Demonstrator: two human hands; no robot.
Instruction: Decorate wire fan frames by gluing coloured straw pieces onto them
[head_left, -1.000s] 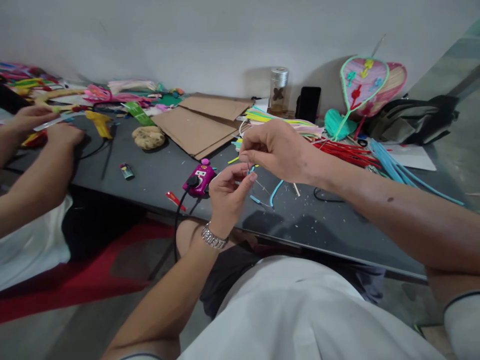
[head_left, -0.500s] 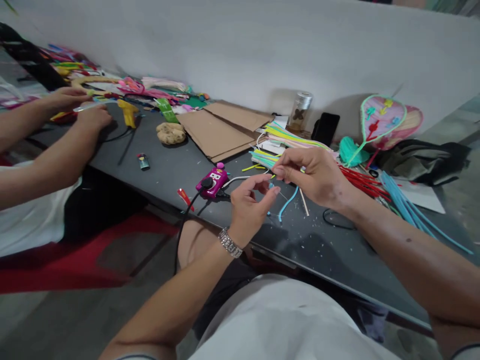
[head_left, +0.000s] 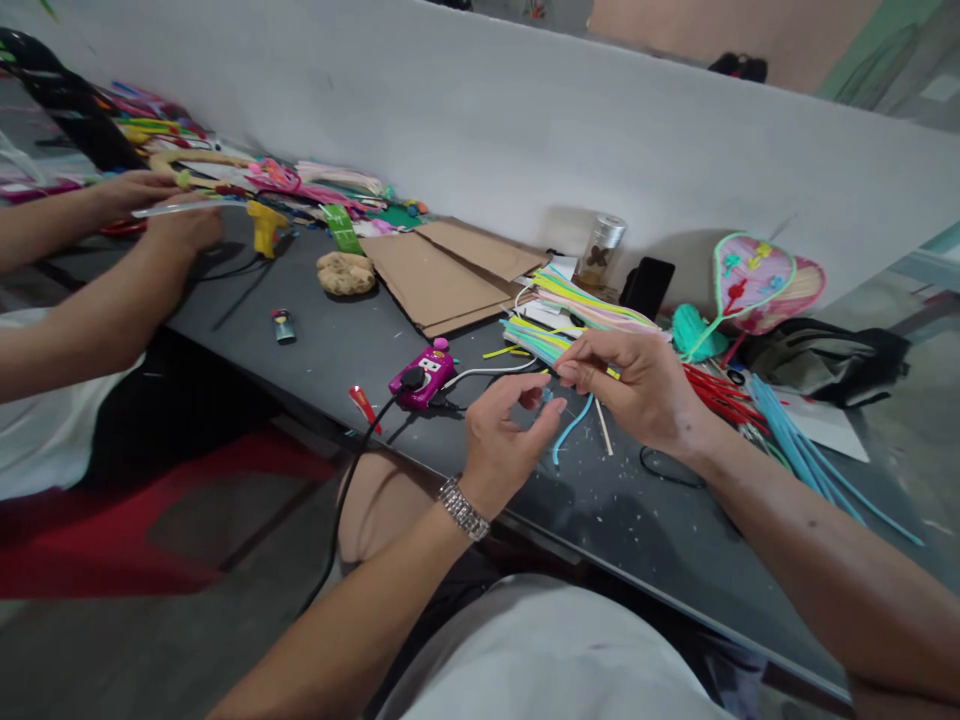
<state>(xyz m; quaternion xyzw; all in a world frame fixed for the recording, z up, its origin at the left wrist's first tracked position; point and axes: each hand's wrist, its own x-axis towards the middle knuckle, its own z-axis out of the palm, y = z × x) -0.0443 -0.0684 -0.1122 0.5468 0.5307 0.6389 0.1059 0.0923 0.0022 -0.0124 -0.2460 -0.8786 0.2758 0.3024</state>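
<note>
the right hand (head_left: 634,390) has its thumb and fingertips pressed together, pinching what looks like a tiny blue-tipped piece (head_left: 547,395), though it's too small to make out properly from here. the left hand (head_left: 502,445), with a metal-link watch (head_left: 463,508) on its wrist, stays just beside it, fingers loosely curled and thumb apart, not clearly touching. the piece is up in the air between the hands, above the dark work table (head_left: 337,345). it looks very light and thin, likely springy and easy to drop, so i'd hold it by the fingertips, close to the end being worked. below lie a curved blue pipe cleaner (head_left: 570,430), a thin wooden stick (head_left: 604,428) and a bundle of yellow and green strips (head_left: 536,340). further left, a co-worker's hands (head_left: 180,222) grip a long pale rod (head_left: 187,208) near a yellow glue gun (head_left: 262,225).
</note>
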